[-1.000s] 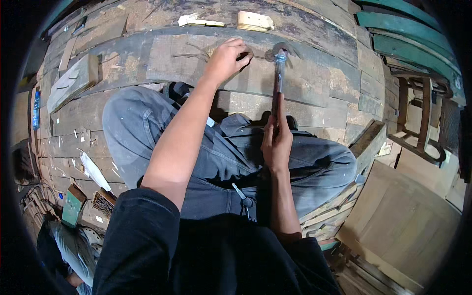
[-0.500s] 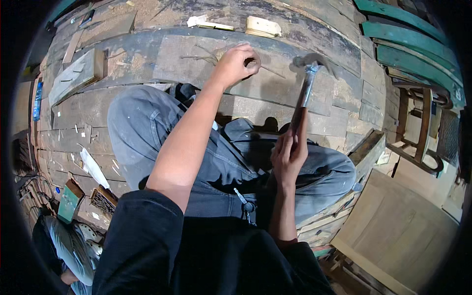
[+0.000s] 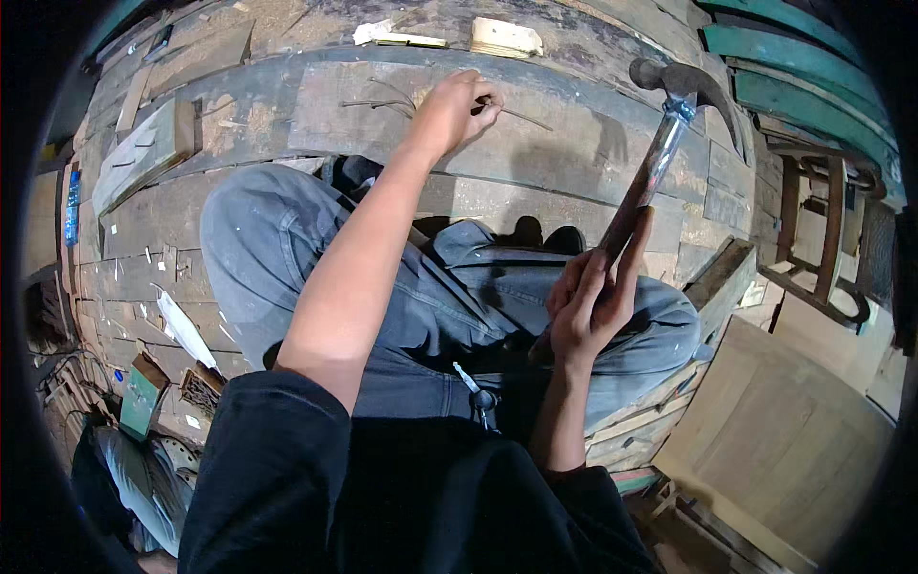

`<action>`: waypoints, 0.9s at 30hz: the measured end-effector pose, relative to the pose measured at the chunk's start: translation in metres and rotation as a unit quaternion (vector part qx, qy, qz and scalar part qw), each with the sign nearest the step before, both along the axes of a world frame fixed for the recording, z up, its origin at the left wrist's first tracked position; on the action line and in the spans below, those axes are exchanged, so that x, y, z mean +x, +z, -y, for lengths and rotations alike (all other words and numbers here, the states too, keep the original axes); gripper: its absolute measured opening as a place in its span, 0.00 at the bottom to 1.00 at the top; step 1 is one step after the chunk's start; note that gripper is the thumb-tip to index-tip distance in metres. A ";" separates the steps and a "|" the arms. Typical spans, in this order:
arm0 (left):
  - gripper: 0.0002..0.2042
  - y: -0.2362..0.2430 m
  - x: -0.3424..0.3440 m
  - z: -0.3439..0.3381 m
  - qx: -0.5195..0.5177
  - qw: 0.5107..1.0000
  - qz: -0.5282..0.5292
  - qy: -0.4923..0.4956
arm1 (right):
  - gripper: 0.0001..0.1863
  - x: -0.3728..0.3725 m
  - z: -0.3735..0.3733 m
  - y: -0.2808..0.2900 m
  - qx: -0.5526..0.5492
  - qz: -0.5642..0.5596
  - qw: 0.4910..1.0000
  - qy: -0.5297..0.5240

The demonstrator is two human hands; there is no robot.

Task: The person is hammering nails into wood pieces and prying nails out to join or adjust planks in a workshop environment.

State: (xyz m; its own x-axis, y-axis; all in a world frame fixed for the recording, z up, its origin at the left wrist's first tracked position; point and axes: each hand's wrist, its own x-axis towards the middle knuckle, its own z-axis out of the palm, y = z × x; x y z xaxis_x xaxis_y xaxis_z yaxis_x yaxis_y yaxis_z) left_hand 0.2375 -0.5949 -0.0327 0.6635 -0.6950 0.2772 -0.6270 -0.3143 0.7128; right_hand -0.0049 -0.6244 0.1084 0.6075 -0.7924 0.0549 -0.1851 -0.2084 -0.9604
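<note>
My left hand (image 3: 449, 115) is closed in a pinch over a flat wooden board (image 3: 320, 120) lying on the planks. From its right side sticks a thin long nail (image 3: 528, 121). More thin bent nails (image 3: 378, 103) show to the left of the hand; whether they are gripped or lie on the board I cannot tell. My right hand (image 3: 595, 308) is wrapped round the handle of a claw hammer (image 3: 660, 158). The hammer's head is raised to the right of the board, apart from it, with a shadow on the wood below.
A grey wooden block with nails in it (image 3: 143, 158) stands at the left. Wood offcuts (image 3: 505, 38) lie beyond the board. A green-ended box of nails (image 3: 143, 394) sits lower left, near another person's leg (image 3: 143, 488). Green slats (image 3: 784, 53) and a wooden panel (image 3: 779, 430) are on the right.
The hammer has swung up and to the right, away from the board, with my right hand rising along with it. My left hand stays almost in place on the nail.
</note>
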 end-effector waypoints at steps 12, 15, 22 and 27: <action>0.06 0.000 0.007 0.000 0.009 0.988 -0.147 -0.046 | 0.32 0.002 -0.003 0.001 0.023 -0.019 1.000 0.010; 0.06 0.001 0.007 0.000 0.017 0.992 -0.114 -0.047 | 0.33 0.003 -0.003 0.000 0.029 -0.010 0.999 0.021; 0.09 0.003 0.007 -0.003 -0.009 0.993 -0.117 -0.033 | 0.33 0.001 0.009 -0.055 -0.108 -0.151 0.977 0.109; 0.09 0.002 0.006 0.000 -0.031 0.990 -0.130 -0.047 | 0.33 0.003 0.000 -0.032 -0.096 -0.070 0.992 0.052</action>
State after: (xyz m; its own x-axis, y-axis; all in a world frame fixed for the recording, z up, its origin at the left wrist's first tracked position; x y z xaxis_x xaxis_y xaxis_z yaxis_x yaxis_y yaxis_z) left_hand 0.2433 -0.5946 -0.0306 0.6514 -0.7439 0.1492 -0.4434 -0.2138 0.8704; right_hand -0.0017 -0.6240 0.0761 0.6978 -0.7080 0.1088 -0.2811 -0.4104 -0.8675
